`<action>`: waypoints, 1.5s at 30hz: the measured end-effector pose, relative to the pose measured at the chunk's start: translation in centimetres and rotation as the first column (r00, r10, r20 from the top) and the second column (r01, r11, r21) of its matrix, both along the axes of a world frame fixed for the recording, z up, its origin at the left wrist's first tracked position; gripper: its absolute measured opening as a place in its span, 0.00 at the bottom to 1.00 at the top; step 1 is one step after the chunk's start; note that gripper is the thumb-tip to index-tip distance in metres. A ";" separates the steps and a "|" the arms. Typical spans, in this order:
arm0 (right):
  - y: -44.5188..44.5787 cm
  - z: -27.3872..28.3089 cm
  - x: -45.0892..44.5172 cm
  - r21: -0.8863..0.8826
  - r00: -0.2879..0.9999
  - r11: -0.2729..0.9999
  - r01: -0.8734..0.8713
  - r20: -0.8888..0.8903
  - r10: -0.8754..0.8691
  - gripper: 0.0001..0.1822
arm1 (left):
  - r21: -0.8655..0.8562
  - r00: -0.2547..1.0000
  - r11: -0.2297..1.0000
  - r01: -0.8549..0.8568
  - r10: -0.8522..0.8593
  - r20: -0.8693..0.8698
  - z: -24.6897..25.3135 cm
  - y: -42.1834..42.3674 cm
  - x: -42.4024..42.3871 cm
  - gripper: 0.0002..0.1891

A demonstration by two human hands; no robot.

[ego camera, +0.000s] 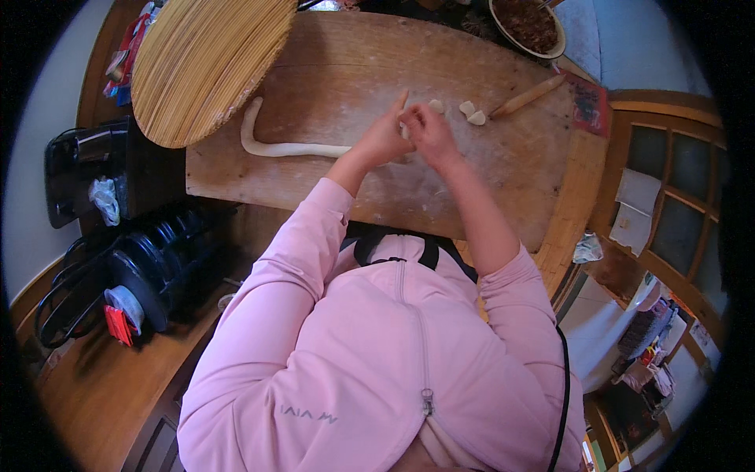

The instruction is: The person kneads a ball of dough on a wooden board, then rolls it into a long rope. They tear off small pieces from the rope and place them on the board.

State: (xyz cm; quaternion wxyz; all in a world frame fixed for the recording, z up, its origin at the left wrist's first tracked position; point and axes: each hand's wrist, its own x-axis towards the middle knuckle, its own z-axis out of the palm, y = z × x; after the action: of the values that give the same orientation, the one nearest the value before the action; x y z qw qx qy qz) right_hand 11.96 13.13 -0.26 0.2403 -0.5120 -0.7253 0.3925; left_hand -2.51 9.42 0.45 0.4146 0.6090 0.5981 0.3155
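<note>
A long rope of pale dough (295, 149) lies on the floured wooden board (354, 59), bent upward at its left end. Its right part passes behind my left wrist, and a bit of white dough shows between my hands. My left hand (383, 138) is curled around that end, with one finger pointing up. Against it, my right hand (432, 133) pinches at the dough with its fingertips; the exact grip is partly hidden. Just beyond my right hand lies one small dough piece (436, 106). Further right sit two more cut dough pieces (472, 113).
A wooden rolling pin (528, 96) lies at the board's right. Behind it stands a bowl of minced filling (525, 26) with a utensil in it. A round stalk-woven tray (212, 65) overhangs the board's left corner. Black appliances with cables (141, 259) stand at the left.
</note>
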 end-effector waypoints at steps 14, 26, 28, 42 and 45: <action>-2.5 3.8 -1.2 0.361 0.980 0.911 -0.199 0.090 0.178 0.13 | -0.212 0.978 0.956 0.203 -0.189 0.083 -0.4 -1.9 -0.4 0.12; 4.2 -1.3 -2.8 0.064 0.874 0.993 -0.096 0.483 0.053 0.19 | -0.332 0.987 0.930 0.160 -0.152 0.050 5.1 -1.4 -0.3 0.20; 4.3 -1.6 -1.8 0.078 0.868 0.995 -0.055 0.497 0.009 0.22 | -0.426 0.989 0.901 0.079 -0.016 0.149 4.5 -1.1 -1.2 0.28; -0.9 -2.1 -0.1 0.133 0.973 0.991 0.032 0.224 -0.062 0.22 | -0.221 0.998 0.973 -0.062 0.057 -0.028 -0.3 -1.0 -1.4 0.47; -1.0 -1.3 0.0 0.035 0.982 0.999 0.007 0.188 -0.014 0.22 | -0.337 0.988 0.938 -0.082 0.122 0.098 -0.3 -1.5 -2.2 0.46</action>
State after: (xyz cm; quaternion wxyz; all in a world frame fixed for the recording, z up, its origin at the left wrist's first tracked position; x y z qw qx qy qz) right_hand 11.97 12.17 -1.60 0.1812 -0.5466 -0.7486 0.3287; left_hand -4.67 7.89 0.16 0.5287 0.4791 0.6479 0.2668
